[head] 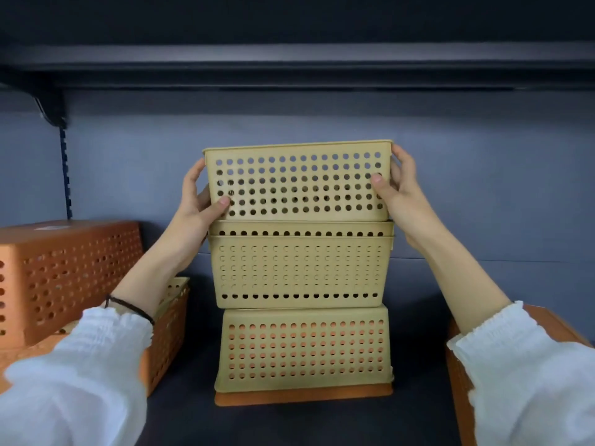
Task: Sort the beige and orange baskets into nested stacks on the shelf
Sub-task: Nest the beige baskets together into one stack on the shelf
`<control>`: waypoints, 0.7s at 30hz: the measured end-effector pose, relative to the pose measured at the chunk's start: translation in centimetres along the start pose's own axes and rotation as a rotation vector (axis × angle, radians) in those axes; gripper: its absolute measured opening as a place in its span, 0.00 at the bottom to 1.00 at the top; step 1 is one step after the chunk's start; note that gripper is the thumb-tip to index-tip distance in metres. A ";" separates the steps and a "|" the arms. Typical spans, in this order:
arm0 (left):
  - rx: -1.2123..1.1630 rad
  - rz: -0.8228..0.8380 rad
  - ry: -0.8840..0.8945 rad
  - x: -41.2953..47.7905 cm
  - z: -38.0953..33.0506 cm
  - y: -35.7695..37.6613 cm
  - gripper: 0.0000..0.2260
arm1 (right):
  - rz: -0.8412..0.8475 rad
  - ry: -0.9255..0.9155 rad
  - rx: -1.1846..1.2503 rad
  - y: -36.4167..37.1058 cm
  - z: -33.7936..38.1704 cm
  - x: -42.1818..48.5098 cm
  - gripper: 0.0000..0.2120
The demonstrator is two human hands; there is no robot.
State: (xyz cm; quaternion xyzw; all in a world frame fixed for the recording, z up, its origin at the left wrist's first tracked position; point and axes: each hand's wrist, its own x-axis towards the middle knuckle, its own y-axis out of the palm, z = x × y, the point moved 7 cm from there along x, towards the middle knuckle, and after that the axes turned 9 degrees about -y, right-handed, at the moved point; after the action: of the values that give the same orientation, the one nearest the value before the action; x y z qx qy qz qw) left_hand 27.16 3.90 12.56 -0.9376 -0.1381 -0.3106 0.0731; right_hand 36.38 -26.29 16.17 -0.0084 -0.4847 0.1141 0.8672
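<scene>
A beige perforated basket (299,180) is upright at the top of the centre pile, its base sunk into nested beige baskets (299,268) below. My left hand (198,201) grips its left end and my right hand (397,194) grips its right end. Under these stands an upside-down beige basket (302,349) covering an upside-down orange basket (302,397), whose rim shows at the bottom. All of this rests on the dark shelf (199,413).
An upside-down orange basket (64,275) lies on the left on an upright orange basket (164,342) with a beige basket (175,286) nested inside. Another orange basket (460,381) is at the right edge. The upper shelf (289,66) hangs overhead.
</scene>
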 end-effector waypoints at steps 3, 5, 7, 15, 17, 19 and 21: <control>-0.020 -0.027 -0.023 -1.1 1.1 -0.4 0.21 | -0.019 0.034 -0.023 -0.1 -0.6 -1.2 0.25; -0.073 -0.084 -0.055 -2.1 1.9 -0.7 0.18 | -0.046 0.073 -0.041 0.0 -1.3 -2.6 0.23; -0.087 -0.149 -0.090 -3.2 2.9 -0.9 0.21 | -0.099 0.136 -0.030 0.1 -2.1 -4.1 0.23; 0.027 -0.058 -0.101 -5.6 4.9 2.2 0.44 | -0.043 0.187 0.148 1.2 -4.1 -8.4 0.33; 0.053 -0.115 -0.075 -6.1 4.4 1.9 0.41 | -0.026 0.162 0.149 1.0 -3.6 -9.1 0.38; 0.067 -0.139 -0.057 -7.0 3.8 1.4 0.40 | -0.027 0.132 0.145 0.7 -3.2 -10.0 0.41; 0.072 -0.155 -0.037 -8.3 2.7 1.0 0.40 | -0.034 0.091 0.138 0.5 -2.5 -10.9 0.42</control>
State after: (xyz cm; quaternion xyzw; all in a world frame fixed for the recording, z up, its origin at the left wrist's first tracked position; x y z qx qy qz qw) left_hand 22.57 1.78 5.35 -0.9265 -0.2225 -0.2927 0.0798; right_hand 32.91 -27.79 5.66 0.0545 -0.4358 0.1318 0.8887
